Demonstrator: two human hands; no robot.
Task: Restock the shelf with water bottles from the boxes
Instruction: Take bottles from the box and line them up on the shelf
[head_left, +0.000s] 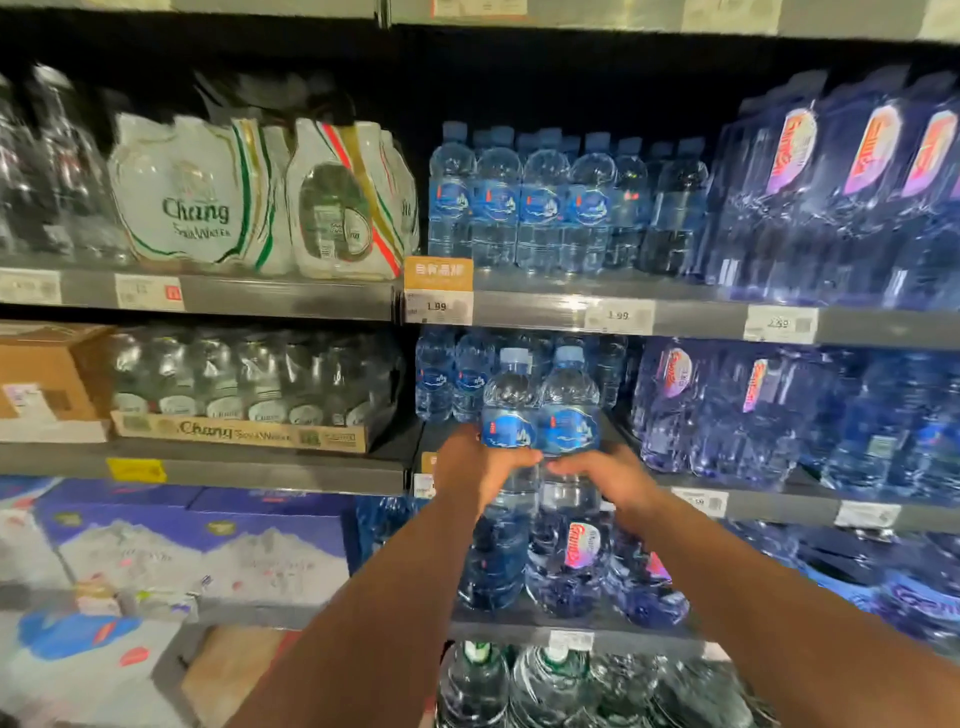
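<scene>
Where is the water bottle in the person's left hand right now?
Head view, near centre: the left hand grips the left bottle upright before the middle shelf, beside the right bottle in the right hand, with matching shelved bottles behind.

Both arms are bare and rise from the lower edge, converging toward the centre. The left forearm (405, 597) ends in the left hand (480, 467), its back toward the camera and its fingers wrapped round the left bottle (508, 410). The right forearm (737, 597) ends in the right hand (610, 480), its fingers curled round the right bottle (569, 410). The fingertips of the two hands nearly meet.
</scene>
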